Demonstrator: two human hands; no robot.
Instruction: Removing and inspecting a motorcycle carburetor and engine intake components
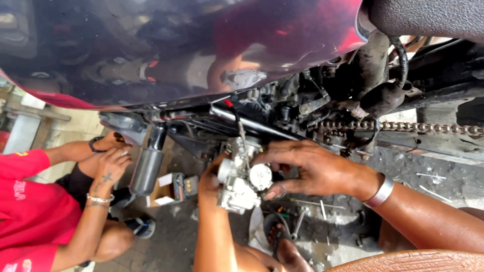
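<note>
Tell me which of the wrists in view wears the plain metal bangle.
The wearer's right hand, gripping the carburetor: its wrist bears a smooth silver bangle. The red-shirted co-worker's wrist wears a beaded bracelet instead.

The carburetor (241, 179) was cast metal, dull silver-grey and slightly grainy, with a smoother round cap on its side. The fuel tank (176, 45) above carried a glossy dark maroon paint that mirrored the surroundings. The drive chain (428, 127) was bare metal, greasy and dull. The engine parts (302, 100) looked like oily, blackened metal with a matt, grimy surface. The bangle (380, 191) on the right wrist was smooth polished metal. A shock absorber (146, 168) had a dark, satin metal body. The co-worker's shirt (25, 211) was red cloth. The concrete floor (176, 236) was rough, stained and matt.
</note>
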